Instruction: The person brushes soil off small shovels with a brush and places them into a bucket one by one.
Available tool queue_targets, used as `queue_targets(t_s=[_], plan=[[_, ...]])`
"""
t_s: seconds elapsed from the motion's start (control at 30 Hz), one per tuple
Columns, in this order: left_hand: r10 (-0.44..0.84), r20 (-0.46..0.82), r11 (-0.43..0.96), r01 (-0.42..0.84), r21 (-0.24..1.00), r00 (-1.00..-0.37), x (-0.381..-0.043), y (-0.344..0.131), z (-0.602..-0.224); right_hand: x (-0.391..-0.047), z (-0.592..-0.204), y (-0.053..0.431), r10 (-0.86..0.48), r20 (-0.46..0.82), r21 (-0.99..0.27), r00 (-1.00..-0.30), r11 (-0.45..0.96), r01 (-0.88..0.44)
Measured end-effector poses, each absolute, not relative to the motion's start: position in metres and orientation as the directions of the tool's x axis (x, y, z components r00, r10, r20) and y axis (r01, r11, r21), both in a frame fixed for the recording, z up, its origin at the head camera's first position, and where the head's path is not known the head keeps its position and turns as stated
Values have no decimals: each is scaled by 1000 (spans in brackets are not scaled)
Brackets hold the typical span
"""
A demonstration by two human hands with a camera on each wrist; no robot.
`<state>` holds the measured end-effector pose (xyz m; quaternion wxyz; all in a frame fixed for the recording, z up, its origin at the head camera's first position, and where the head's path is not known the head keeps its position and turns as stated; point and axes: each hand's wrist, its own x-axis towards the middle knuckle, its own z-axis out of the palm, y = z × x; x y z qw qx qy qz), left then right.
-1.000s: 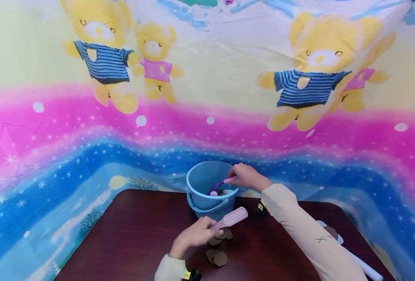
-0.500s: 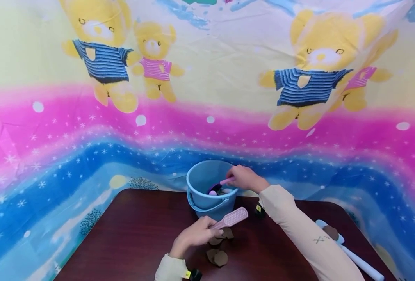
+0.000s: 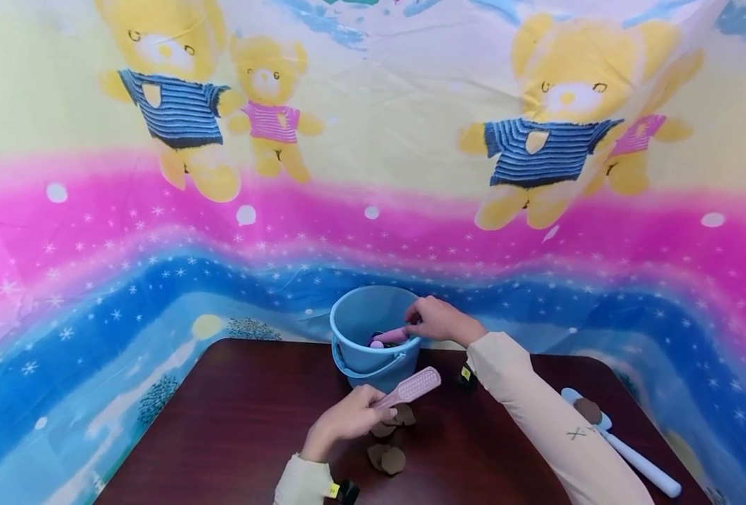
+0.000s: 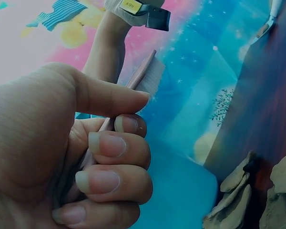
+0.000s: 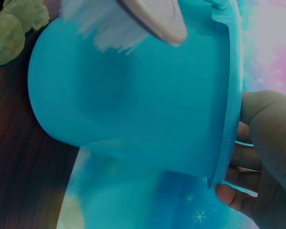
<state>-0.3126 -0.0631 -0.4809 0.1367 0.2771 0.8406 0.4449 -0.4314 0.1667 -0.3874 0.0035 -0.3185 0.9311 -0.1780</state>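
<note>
My left hand (image 3: 349, 423) grips a pink brush (image 3: 419, 388) by its handle, with the fingers curled round it. White bristles on the brush (image 4: 153, 76) show in the left wrist view. A light-blue bucket (image 3: 375, 365) stands near the table's back edge. At its right rim, my right hand (image 3: 441, 319) has its fingertips at the end of a pink handle (image 3: 390, 335) that slopes into the bucket. In the right wrist view, the bucket's rim (image 5: 234, 95) hides those fingertips. A small pale-pink round end (image 3: 376, 344) shows inside; the other contents are mostly hidden.
Several flat brown clay-like pieces (image 3: 393, 460) lie in front of the bucket on the dark wooden table (image 3: 246, 421). At the right, a pale-blue long-handled tool (image 3: 644, 463) lies with a brown piece (image 3: 587, 410) at its head. A printed bear cloth (image 3: 373, 154) hangs behind.
The pink handle has tipped lower into the bucket, with more of its length showing beyond my right fingertips. My left hand still holds the brush in place. The head view has shifted slightly.
</note>
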Motion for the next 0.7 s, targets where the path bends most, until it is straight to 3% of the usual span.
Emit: queue_targets(t_s=[0.33, 0.53, 0.7], plan=[[574, 19, 453, 337, 825, -818, -313, -69, -482, -416, -381, 177, -584, 213, -382, -783, 688, -617], [570, 27, 456, 344, 821, -821, -315, -72, -483, -390, -360, 213, -465, 347, -507, -815, 638, -580], [568, 29, 451, 340, 825, -823, -315, -72, -482, -360, -355, 257, -358, 410, -512, -839, 670, -537]])
